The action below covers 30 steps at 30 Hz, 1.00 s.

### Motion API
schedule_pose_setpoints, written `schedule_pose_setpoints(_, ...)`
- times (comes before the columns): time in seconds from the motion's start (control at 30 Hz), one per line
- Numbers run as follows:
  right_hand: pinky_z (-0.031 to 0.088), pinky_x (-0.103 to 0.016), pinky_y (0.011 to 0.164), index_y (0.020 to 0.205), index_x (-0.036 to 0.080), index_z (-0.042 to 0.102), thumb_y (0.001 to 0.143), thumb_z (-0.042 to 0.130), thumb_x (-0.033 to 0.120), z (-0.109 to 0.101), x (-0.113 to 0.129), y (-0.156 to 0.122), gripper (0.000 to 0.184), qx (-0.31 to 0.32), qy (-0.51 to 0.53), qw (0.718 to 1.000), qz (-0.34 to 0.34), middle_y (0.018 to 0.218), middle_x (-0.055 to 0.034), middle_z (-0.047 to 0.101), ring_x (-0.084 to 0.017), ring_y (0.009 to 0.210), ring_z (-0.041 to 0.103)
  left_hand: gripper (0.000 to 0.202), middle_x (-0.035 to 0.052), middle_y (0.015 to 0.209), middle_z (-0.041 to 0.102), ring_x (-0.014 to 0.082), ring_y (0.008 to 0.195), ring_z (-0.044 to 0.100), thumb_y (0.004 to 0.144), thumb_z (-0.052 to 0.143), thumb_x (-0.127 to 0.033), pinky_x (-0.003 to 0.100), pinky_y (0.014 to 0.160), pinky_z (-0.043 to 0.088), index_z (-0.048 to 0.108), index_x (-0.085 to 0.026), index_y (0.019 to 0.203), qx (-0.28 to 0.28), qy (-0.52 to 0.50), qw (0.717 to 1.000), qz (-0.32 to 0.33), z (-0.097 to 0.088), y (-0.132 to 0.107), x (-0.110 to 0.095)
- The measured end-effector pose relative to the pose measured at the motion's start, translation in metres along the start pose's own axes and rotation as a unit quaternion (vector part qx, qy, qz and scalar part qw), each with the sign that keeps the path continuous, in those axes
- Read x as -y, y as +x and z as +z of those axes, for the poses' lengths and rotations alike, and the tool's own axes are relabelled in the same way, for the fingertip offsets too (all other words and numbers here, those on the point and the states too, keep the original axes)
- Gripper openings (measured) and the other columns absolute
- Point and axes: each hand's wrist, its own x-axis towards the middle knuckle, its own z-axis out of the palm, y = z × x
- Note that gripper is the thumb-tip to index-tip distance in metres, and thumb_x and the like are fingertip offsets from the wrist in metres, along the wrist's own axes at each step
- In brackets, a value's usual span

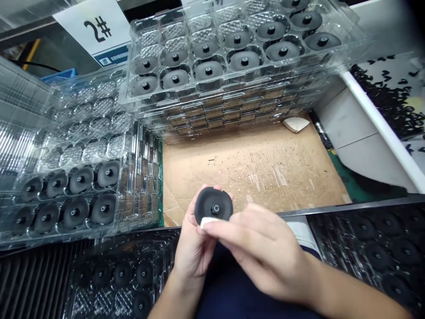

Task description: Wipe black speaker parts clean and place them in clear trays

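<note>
My left hand (194, 241) holds a round black rubber-faced part (213, 204) upright on its fingertips, with a short central post facing me. My right hand (262, 250) lies across the part's lower edge and pinches a small white pad (208, 222) against it. The pad is mostly hidden by my right fingers. Clear plastic blister trays hold rows of matching black parts: one stack (232, 53) stands ahead of my hands, and another tray (73, 186) lies to their left.
Under my hands lies a scuffed cardboard sheet (252, 170), with a white folded cloth (295, 125) at its far edge. Dark trays (122, 274) of parts lie near me on both sides. A "2#" sign (96, 29) stands behind the stack, and a white rail (381, 126) runs along the right.
</note>
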Motion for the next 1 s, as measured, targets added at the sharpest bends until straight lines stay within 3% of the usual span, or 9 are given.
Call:
schedule_pose_setpoints(0.17, 0.048, -0.025, 0.062, 0.098, 0.02, 0.069, 0.09, 0.051, 0.021, 0.005, -0.045, -0.027, 0.02, -0.034, -0.004, 0.972, 0.234, 0.089, -0.0031, 0.072, -0.015, 0.077, 0.065, 0.052, 0.001, 0.107, 0.072, 0.0217, 0.102, 0.067, 0.054, 0.086, -0.023, 0.022, 0.083, 0.055, 0.07, -0.027, 0.103, -0.051, 0.01, 0.998, 0.044, -0.005, 0.002, -0.001)
schedule_pose_setpoints(0.27, 0.048, -0.026, 0.058, 0.101, 0.02, 0.069, 0.089, 0.052, 0.026, -0.001, -0.052, -0.034, 0.022, -0.07, -0.022, 0.953, 0.293, 0.098, -0.0053, 0.072, -0.017, 0.076, 0.066, 0.053, 0.0015, 0.108, 0.072, 0.022, 0.104, 0.066, 0.054, 0.086, -0.024, 0.022, 0.084, 0.054, 0.069, -0.026, 0.104, -0.059, 0.019, 0.997, 0.054, -0.003, 0.002, 0.001)
schedule_pose_setpoints(0.37, 0.049, -0.025, 0.06, 0.106, 0.02, 0.067, 0.09, 0.052, 0.024, -0.004, -0.029, -0.02, 0.022, -0.099, -0.014, 0.959, 0.265, 0.101, -0.0043, 0.072, -0.016, 0.079, 0.066, 0.051, 0.0022, 0.11, 0.071, 0.0197, 0.104, 0.065, 0.058, 0.085, -0.026, 0.022, 0.083, 0.054, 0.067, -0.026, 0.106, -0.046, 0.027, 0.997, 0.054, 0.003, -0.001, 0.005)
schedule_pose_setpoints(0.5, 0.048, -0.031, 0.075, 0.113, 0.013, 0.061, 0.092, 0.047, 0.017, 0.007, 0.004, 0.006, 0.025, -0.099, 0.001, 0.99, 0.096, 0.101, -0.0072, 0.071, -0.017, 0.086, 0.063, 0.045, 0.001, 0.111, 0.071, 0.0144, 0.101, 0.065, 0.066, 0.079, -0.029, 0.017, 0.085, 0.051, 0.066, -0.027, 0.109, -0.025, 0.016, 0.999, 0.035, 0.006, -0.008, 0.005)
schedule_pose_setpoints(0.57, 0.047, -0.03, 0.074, 0.11, 0.01, 0.061, 0.092, 0.047, 0.014, 0.012, 0.008, 0.012, 0.024, -0.051, 0.028, 0.997, 0.044, 0.096, -0.0073, 0.072, -0.016, 0.081, 0.062, 0.041, -0.0009, 0.11, 0.071, 0.0151, 0.102, 0.065, 0.068, 0.078, -0.028, 0.019, 0.088, 0.051, 0.067, -0.028, 0.108, -0.03, 0.018, 0.999, 0.02, 0.003, -0.011, 0.003)
schedule_pose_setpoints(0.67, 0.045, -0.026, 0.068, 0.101, 0.014, 0.065, 0.09, 0.047, 0.011, 0.016, 0.003, 0.017, 0.021, 0.042, 0.063, 0.995, 0.073, 0.089, -0.0025, 0.072, -0.013, 0.074, 0.061, 0.04, -0.0038, 0.107, 0.072, 0.0153, 0.099, 0.066, 0.068, 0.078, -0.024, 0.021, 0.085, 0.054, 0.067, -0.03, 0.105, -0.03, 0.03, 0.999, 0.019, 0.0, -0.01, 0.003)
schedule_pose_setpoints(0.83, 0.041, -0.031, 0.069, 0.105, 0.009, 0.062, 0.092, 0.041, 0.015, 0.018, -0.001, 0.019, 0.025, -0.067, -0.037, 0.996, 0.036, 0.089, -0.008, 0.071, -0.017, 0.075, 0.06, 0.045, -0.0002, 0.1, 0.073, 0.0176, 0.101, 0.065, 0.064, 0.081, -0.029, 0.023, 0.089, 0.051, 0.067, -0.025, 0.107, 0.019, 0.044, 0.998, -0.034, 0.003, -0.009, 0.006)
schedule_pose_setpoints(0.9, 0.041, -0.029, 0.069, 0.104, 0.01, 0.062, 0.091, 0.043, 0.012, 0.012, 0.001, 0.011, 0.023, -0.026, 0.009, 1.0, 0.01, 0.088, -0.0057, 0.07, -0.014, 0.075, 0.06, 0.049, -0.001, 0.108, 0.071, 0.0182, 0.105, 0.063, 0.063, 0.082, -0.027, 0.024, 0.093, 0.049, 0.066, -0.028, 0.109, 0.016, 0.039, 0.998, -0.045, 0.004, -0.011, 0.002)
schedule_pose_setpoints(1.0, 0.04, -0.026, 0.065, 0.1, 0.016, 0.062, 0.089, 0.048, 0.01, -0.004, 0.003, -0.005, 0.019, 0.043, 0.04, 0.996, 0.072, 0.084, 0.0005, 0.07, -0.011, 0.069, 0.059, 0.051, -0.0027, 0.111, 0.07, 0.0169, 0.101, 0.065, 0.058, 0.084, -0.017, 0.024, 0.09, 0.05, 0.068, -0.03, 0.105, 0.015, 0.029, 0.998, -0.053, 0.002, -0.012, -0.003)
